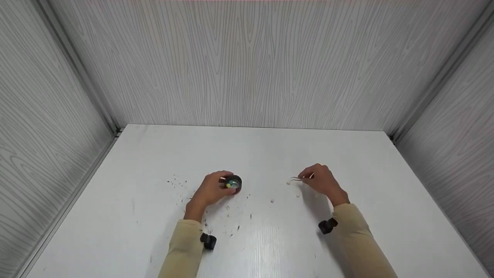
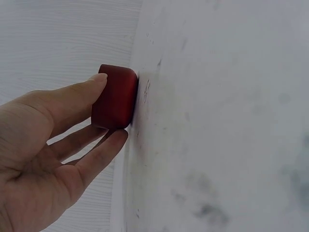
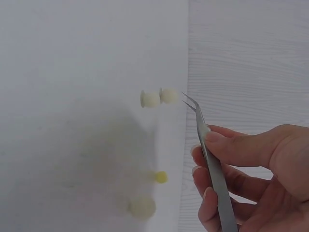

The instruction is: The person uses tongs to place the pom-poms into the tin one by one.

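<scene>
My left hand (image 1: 211,190) grips a small round container (image 1: 240,182) between thumb and fingers. Its outside is dark red in the left wrist view, where the container (image 2: 116,99) stands on the table. Small yellow and bluish-green pieces show inside it from above. To the right, my right hand (image 1: 321,180) pinches metal tweezers (image 3: 216,169) with bent, slightly parted tips. Nothing shows between those tips. They are close to a pale bead (image 3: 169,95), beside another pale bead (image 3: 150,99). A yellow bead (image 3: 161,177) and a larger pale bead (image 3: 142,207) lie nearer.
The white table (image 1: 254,150) carries dark specks and smudges (image 1: 227,216) around the left forearm. One pale bead (image 1: 272,200) lies between the hands. A grey wood-grain back panel (image 1: 247,65) and side panels enclose the table.
</scene>
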`<state>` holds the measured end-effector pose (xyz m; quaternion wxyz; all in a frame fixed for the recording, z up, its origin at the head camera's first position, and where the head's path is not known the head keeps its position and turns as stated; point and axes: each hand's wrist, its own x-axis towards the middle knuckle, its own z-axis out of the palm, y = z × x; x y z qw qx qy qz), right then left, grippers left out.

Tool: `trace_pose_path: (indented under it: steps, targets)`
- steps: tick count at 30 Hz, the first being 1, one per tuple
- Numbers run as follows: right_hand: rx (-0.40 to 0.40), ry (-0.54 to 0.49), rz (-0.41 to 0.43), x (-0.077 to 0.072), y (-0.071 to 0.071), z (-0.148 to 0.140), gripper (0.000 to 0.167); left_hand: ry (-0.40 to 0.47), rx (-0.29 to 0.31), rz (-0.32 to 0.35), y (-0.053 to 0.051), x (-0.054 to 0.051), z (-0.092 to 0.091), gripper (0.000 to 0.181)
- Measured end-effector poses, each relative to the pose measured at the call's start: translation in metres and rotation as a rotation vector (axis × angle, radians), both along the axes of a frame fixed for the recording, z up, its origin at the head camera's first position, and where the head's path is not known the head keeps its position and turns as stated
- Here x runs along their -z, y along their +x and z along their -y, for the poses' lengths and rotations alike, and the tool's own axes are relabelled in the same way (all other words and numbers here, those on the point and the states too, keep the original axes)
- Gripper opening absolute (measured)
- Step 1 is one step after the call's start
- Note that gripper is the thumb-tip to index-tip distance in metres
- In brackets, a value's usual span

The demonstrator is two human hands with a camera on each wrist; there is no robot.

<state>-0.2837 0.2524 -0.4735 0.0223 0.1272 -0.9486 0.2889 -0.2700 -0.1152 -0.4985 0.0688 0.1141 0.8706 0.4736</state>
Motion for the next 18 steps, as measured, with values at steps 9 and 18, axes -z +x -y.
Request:
trace_pose_path:
  steps: [9,18]
  targets:
    - [0.005,0.010,0.022,0.0010,-0.0003,0.0010,0.015,0.014,-0.015,0.012,0.0002,0.0014,-0.0005,0.050]
    - [0.005,-0.018,0.002,0.0026,0.0002,0.0002,0.017,0.026,-0.011,0.001,0.0007,0.0025,0.0008,0.050]
